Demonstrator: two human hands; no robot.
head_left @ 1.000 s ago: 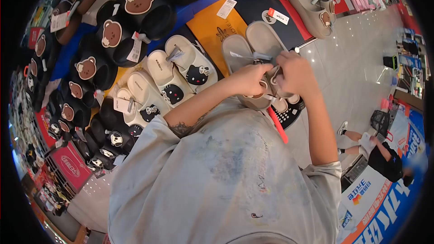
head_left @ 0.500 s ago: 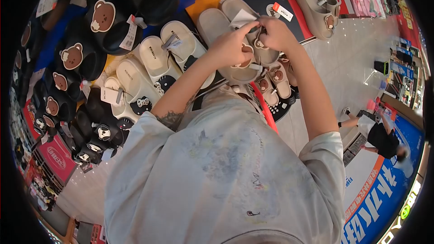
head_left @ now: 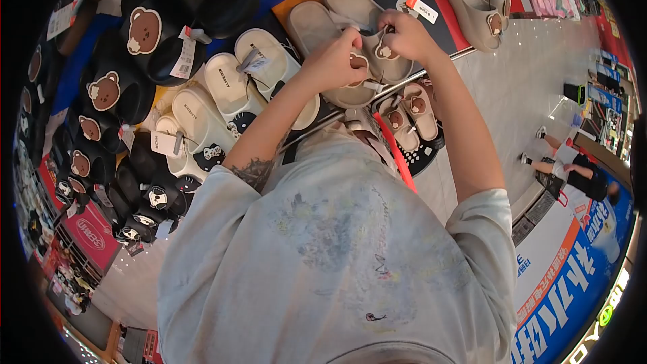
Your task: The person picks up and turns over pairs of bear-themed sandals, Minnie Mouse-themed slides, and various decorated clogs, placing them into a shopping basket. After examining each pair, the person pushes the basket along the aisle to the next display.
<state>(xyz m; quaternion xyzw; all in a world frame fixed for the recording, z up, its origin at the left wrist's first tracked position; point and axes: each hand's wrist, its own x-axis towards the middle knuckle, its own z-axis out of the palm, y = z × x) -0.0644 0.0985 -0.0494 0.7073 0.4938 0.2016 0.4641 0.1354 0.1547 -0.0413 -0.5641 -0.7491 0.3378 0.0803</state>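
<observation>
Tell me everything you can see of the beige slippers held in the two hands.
The pair of beige slippers is a thick-soled slide pair, smooth and matte, foam or rubber by its look. The two lie side by side, footbeds up, heel ends away from the person, over a display of other slippers. Each strap bears a small brown bear face. The left hand grips one strap and the right hand pinches the other. The fingers hide whatever joins the pair.

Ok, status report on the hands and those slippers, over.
Left hand and right hand both gripping beige slippers near the bear patches. White slippers close alongside; small bear slippers just below.
</observation>
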